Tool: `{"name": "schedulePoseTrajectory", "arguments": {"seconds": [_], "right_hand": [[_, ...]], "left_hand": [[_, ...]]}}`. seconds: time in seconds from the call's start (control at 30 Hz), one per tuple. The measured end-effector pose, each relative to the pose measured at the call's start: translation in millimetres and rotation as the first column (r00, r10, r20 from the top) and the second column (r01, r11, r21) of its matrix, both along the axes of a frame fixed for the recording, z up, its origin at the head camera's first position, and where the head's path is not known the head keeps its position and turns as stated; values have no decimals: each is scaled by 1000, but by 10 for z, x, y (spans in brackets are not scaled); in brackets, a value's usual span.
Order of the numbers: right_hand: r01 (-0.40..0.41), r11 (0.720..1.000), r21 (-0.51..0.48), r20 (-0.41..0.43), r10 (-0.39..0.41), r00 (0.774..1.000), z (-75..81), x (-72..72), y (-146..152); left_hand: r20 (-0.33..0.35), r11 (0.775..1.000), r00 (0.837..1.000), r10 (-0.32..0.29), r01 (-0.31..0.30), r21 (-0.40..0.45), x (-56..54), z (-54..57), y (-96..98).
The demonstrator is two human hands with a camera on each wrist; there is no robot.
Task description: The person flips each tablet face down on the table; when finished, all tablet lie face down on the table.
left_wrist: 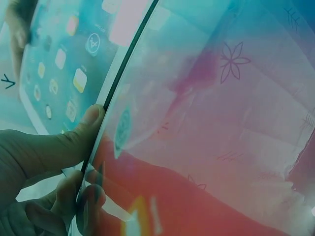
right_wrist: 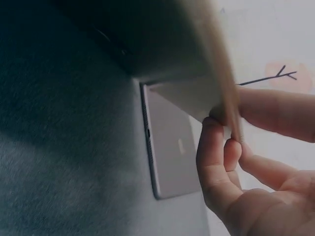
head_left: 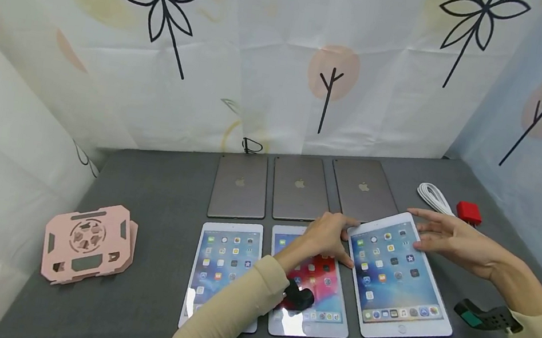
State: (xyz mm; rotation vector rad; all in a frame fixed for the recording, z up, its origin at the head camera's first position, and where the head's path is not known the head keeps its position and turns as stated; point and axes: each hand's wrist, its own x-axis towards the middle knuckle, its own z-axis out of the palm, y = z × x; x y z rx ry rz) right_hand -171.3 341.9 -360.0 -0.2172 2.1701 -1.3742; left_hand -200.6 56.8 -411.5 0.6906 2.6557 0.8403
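In the head view my left hand [head_left: 326,234] and right hand [head_left: 458,241] hold a white-framed tablet [head_left: 393,278] with a lit screen of app icons. It is tilted, its upper part raised off the table. My left thumb and fingers pinch its left edge near the top corner. My right hand [right_wrist: 266,182] grips its upper right edge, with the thumb on one side and fingers behind. Under my left forearm lies a middle tablet [head_left: 328,298] with a red and blue screen. Further left rests another white tablet [head_left: 226,243], partly hidden by my sleeve.
Behind stand three grey tablets lying face down: left [head_left: 239,187], middle [head_left: 299,187] and right [head_left: 364,188]. A coiled white cable [head_left: 434,198] and red charger [head_left: 469,212] lie at the back right. A pink slotted box [head_left: 88,244] sits at the left. Printed cloth walls [head_left: 275,65] enclose the grey table.
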Motion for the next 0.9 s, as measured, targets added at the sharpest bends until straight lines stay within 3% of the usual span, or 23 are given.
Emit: {"name": "schedulePoseTrajectory", "arguments": {"seconds": [0.43, 0.73, 0.9], "right_hand": [[43, 999, -16, -110, -44, 993, 214, 60, -186], [16, 999, -37, -176, -22, 984, 215, 60, -295], [4, 1000, -22, -162, -7, 987, 225, 64, -366]], "left_hand": [[-103, 997, 992, -68, 70, 20, 64, -45, 190], [-66, 994, 996, -58, 64, 92, 93, -79, 273], [4, 974, 990, -138, 135, 180, 33, -100, 239]]}}
